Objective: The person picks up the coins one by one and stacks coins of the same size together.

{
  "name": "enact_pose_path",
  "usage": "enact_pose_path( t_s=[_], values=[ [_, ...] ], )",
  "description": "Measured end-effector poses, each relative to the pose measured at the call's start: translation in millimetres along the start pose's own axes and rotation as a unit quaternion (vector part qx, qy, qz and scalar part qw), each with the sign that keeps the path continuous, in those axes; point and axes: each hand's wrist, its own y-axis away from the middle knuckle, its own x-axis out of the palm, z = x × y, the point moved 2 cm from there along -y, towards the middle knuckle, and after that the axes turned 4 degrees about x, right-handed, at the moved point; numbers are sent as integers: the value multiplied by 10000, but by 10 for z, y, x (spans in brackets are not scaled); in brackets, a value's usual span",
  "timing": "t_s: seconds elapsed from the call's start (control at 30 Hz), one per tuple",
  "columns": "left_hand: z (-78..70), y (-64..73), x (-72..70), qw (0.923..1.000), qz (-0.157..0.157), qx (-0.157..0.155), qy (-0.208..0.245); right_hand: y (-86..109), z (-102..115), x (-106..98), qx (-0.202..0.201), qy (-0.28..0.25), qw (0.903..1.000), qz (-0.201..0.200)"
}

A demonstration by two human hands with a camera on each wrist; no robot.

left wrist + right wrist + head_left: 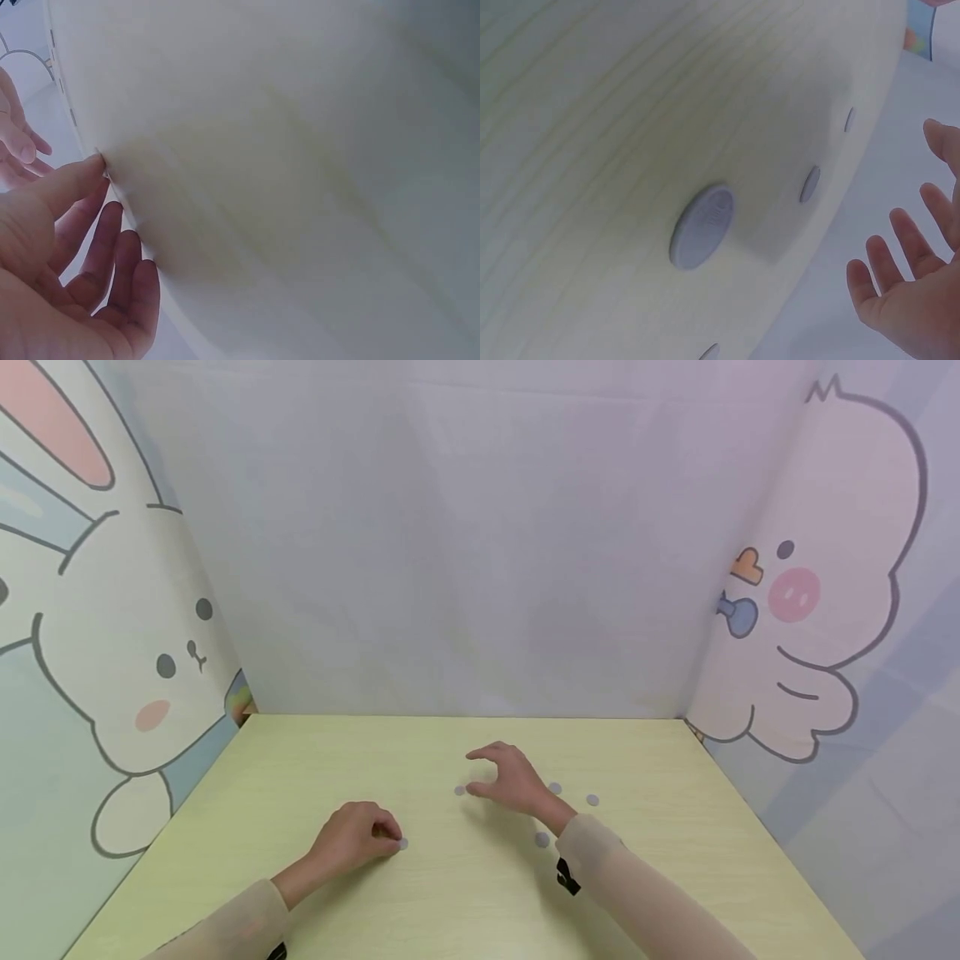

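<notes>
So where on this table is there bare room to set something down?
Bare patches: the table's far-left part, beyond the left hand; the near stretch between the sleeves; the right side, past the rightmost disc. Crowded: around the right hand, with that disc and two others near its wrist, another by its thumb.

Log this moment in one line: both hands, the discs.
left hand: pinches gray disc | right hand: empty, over tabletop | loose discs: four, lying on tabletop

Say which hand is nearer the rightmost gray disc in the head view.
Right. The right hand is a little left of the rightmost disc; the left hand is much farther left, pinching another disc.
</notes>
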Motion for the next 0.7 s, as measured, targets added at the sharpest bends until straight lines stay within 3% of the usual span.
enact_pose_path(
  t_s=[0.13,0.37,0.7],
  values=[
    [-4,3,-1,10000,-3,-34,8,-19,-29,27,94,-102,9994,314],
    [-9,9,0,10000,-21,-16,8,-81,-84,106,139,-253,9982,532],
    [-9,17,-5,10000,-29,-20,29,-148,-102,224,226,144,9966,785]
  ],
)
